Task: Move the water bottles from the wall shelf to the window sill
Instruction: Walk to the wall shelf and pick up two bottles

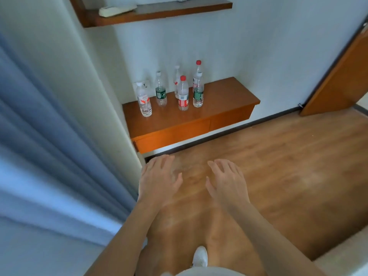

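Several clear plastic water bottles stand upright on the low wooden wall shelf (225,100). At the left is a white-capped bottle with a red-and-white label (144,100). Behind it is a green-labelled bottle (161,90). A red-capped bottle with a red label (183,94) stands in front, next to another green-labelled bottle (198,91). Two more stand behind these, partly hidden. My left hand (159,182) and my right hand (227,182) are held out palm down above the floor, short of the shelf, with relaxed fingers and holding nothing. The window sill is not in view.
A blue-grey curtain (39,136) hangs along the left. A white wall corner (111,116) juts out beside the shelf. A higher wooden shelf (159,12) holds a white remote. An open wooden door (338,80) stands at the right. Wooden floor (278,166) lies ahead.
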A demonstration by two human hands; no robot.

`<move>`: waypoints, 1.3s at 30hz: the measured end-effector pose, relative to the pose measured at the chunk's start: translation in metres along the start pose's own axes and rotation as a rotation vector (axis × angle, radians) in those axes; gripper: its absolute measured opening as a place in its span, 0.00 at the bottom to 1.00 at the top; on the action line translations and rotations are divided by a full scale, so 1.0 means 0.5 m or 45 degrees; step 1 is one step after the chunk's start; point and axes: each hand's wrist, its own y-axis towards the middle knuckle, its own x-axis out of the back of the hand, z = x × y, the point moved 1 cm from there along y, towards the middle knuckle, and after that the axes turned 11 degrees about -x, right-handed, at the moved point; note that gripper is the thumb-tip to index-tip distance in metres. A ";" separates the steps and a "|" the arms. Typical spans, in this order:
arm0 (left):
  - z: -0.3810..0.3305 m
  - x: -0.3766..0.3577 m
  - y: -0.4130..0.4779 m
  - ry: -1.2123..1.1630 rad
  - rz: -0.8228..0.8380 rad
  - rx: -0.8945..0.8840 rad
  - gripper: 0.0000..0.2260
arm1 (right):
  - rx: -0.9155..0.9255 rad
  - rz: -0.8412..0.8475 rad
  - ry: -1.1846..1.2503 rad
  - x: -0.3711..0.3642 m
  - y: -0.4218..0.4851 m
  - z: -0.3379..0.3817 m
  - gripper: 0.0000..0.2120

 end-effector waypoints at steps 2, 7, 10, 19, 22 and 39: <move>-0.005 -0.023 0.072 -0.010 0.002 0.015 0.24 | -0.002 0.002 -0.019 -0.009 0.067 -0.024 0.21; -0.001 -0.074 0.208 -0.037 0.013 0.000 0.23 | -0.021 -0.018 0.017 -0.028 0.204 -0.077 0.18; 0.011 -0.101 0.274 -0.035 0.013 -0.007 0.22 | -0.023 -0.005 -0.008 -0.046 0.274 -0.100 0.18; 0.083 -0.193 0.482 -0.004 0.034 0.034 0.25 | -0.021 -0.011 -0.027 -0.136 0.497 -0.145 0.20; 0.114 -0.224 0.571 0.004 0.040 0.053 0.26 | -0.015 0.010 -0.038 -0.172 0.594 -0.152 0.21; 0.310 -0.390 0.876 -0.119 0.184 0.431 0.31 | -0.100 0.300 -0.001 -0.355 0.995 -0.198 0.24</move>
